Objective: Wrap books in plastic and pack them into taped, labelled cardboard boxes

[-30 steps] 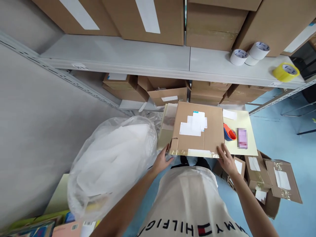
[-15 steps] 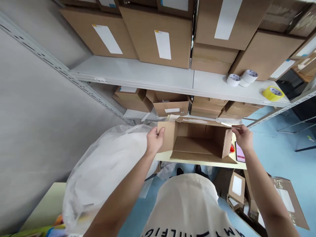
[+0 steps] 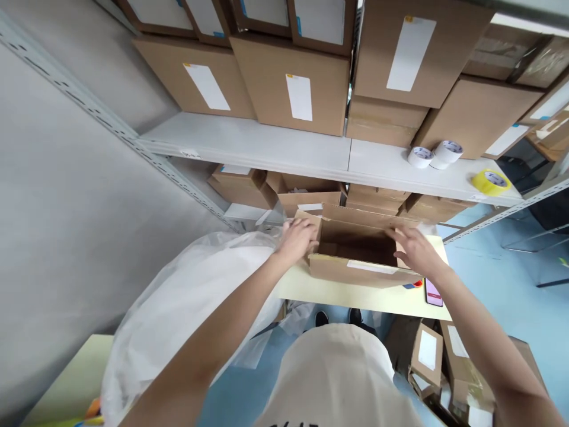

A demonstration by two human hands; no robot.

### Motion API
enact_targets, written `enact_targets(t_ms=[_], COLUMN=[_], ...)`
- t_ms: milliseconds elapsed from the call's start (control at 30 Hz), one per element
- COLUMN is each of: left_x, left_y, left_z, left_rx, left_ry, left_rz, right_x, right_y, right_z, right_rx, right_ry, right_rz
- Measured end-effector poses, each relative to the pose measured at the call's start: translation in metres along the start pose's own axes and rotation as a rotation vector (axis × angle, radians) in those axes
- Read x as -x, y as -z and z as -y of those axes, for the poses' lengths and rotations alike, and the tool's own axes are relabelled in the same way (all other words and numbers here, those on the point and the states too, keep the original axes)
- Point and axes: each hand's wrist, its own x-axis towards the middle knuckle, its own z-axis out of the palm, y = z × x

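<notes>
An open cardboard box [image 3: 338, 270] stands on the pale table, mouth up, with a white label on its near side. Its inside looks bare where I can see it. At its left end my left hand [image 3: 297, 240] lies against the side flap, fingers bent and slightly apart. My right hand [image 3: 413, 246] touches the right end flap with fingers spread, the tips just over the box's mouth. Neither hand is closed around anything. The far long flap rises behind the opening.
A phone [image 3: 432, 293] and a small red and blue item [image 3: 413, 284] lie at the table's [image 3: 338, 296] right. A white plastic bag [image 3: 186, 308] bulges at left. Shelves [image 3: 267, 139] hold boxes and tape rolls [image 3: 491, 182]. More cartons [image 3: 457, 362] sit on the floor at right.
The box has turned from lying with its opening toward me to standing mouth up. Both hands have let go of the flap edges and moved inward onto the end flaps.
</notes>
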Motion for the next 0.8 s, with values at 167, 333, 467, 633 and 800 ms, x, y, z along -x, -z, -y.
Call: enact_targets(t_ms=[167, 333, 467, 633, 800], left_x=[-0.018, 0.001, 0.034, 0.079, 0.102], left_y=[-0.005, -0.026, -0.044, -0.047, -0.045], left_z=[0.001, -0.004, 0.001, 0.022, 0.026], left_rx=[0.030, 0.085, 0.176, 0.284, 0.333], left_ry=[-0.056, 0.090, 0.083, -0.026, -0.107], left_rz=[0.262, 0.345, 0.341, 0.371, 0.371], right_x=[-0.036, -0.017, 0.049, 0.126, 0.144], right_y=[-0.014, -0.024, -0.020, -0.053, -0.094], right_z=[0.039, 0.020, -0.037, -0.063, -0.042], right_rx=[0.005, 0.175, 0.126, -0.251, -0.419], right_ry=[-0.036, -0.261, -0.361, -0.400, -0.366], right_rz=[0.597, 0.569, 0.350, 0.304, 0.142])
